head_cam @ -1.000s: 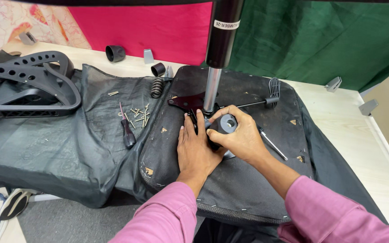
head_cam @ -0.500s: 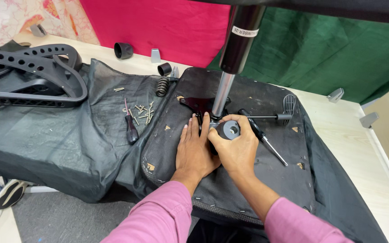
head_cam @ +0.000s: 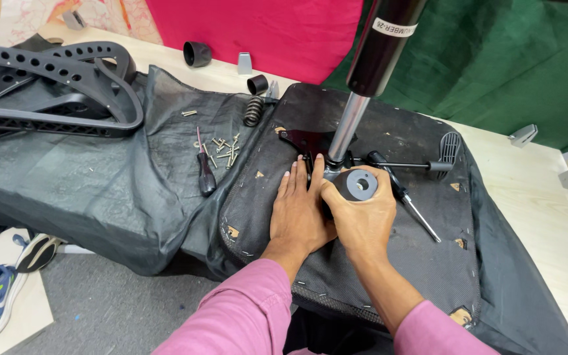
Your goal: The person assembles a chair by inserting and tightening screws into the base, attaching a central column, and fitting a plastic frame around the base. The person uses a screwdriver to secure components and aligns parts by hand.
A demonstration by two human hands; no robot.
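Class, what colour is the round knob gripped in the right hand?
Grey knob, right hand; head view.

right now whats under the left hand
The left hand lies flat on the underside of the black seat pan, beside the metal column. Whatever sits directly beneath the palm is covered.

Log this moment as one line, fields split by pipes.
left hand flat on seat underside | right hand gripping grey round knob at gas cylinder base | screwdriver, loose screws left of seat
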